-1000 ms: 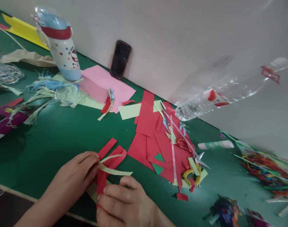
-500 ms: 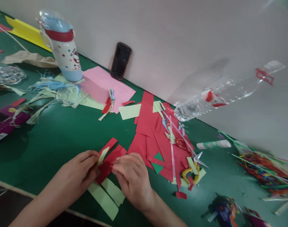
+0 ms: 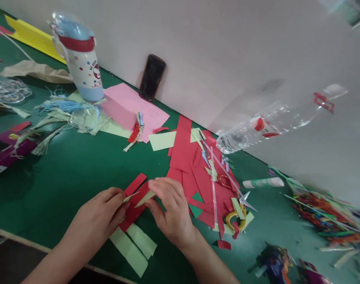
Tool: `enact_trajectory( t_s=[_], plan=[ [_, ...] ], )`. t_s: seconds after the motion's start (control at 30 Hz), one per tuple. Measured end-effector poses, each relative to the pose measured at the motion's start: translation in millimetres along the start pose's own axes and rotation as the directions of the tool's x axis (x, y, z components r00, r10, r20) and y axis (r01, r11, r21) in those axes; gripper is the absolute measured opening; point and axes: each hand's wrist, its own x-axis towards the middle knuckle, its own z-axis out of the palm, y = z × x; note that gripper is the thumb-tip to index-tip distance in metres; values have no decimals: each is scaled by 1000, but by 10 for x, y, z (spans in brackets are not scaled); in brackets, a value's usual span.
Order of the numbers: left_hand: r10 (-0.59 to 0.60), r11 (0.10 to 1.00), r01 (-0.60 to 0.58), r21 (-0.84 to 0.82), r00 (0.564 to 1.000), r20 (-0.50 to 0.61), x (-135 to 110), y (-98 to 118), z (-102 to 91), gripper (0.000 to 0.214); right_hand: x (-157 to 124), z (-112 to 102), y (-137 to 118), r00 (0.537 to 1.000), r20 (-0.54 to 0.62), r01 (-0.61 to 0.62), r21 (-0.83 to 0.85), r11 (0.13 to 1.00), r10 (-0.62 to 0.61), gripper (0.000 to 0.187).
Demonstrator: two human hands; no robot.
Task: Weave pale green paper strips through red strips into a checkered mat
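Note:
My left hand (image 3: 103, 211) is closed, its fingertips pinching a small pale green paper piece (image 3: 131, 197). My right hand (image 3: 171, 209) curls over another narrow pale green paper strip (image 3: 144, 198), pinched between thumb and fingers. Both pieces are above a red paper strip (image 3: 135, 213) lying on the table. A second red strip (image 3: 136, 184) lies just beyond it, partly hidden by my left hand. Two wider pale green strips (image 3: 129, 252) rest on the table in front of me, below the red one.
Red paper sheets (image 3: 180, 152), yellow-handled scissors (image 3: 235, 218) and a glue stick (image 3: 263, 182) lie to the right. A plastic bottle (image 3: 267, 126) leans against the wall, as does a phone (image 3: 152, 77). A blue-and-white flask (image 3: 82, 65) stands at the back left.
My right hand has lifted slightly and shifted, and a pale green strip now shows at its fingertips. The pale piece in my left hand has tilted flatter.

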Motion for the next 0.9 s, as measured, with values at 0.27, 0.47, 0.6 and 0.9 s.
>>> enact_trajectory(
  t_s=[0.27, 0.47, 0.6, 0.9],
  plan=[
    [-11, 1000, 11, -9, 1000, -22, 25, 25, -32, 38, -270, -75, -56, 989, 146, 15, -96, 995, -1, 6],
    [0, 1000, 0, 6, 999, -32, 31, 32, -42, 39, -362, 41, -18, 962, 272, 58, -188, 980, -4, 24],
    [8, 1000, -8, 2, 999, -32, 31, 32, -44, 38, -393, 57, -8, 959, 281, 70, -187, 980, -14, 22],
    [-6, 1000, 6, -27, 1000, -7, 19, 20, -62, 42, -288, 8, -17, 977, 118, -187, 86, 979, 176, 13]
  ],
)
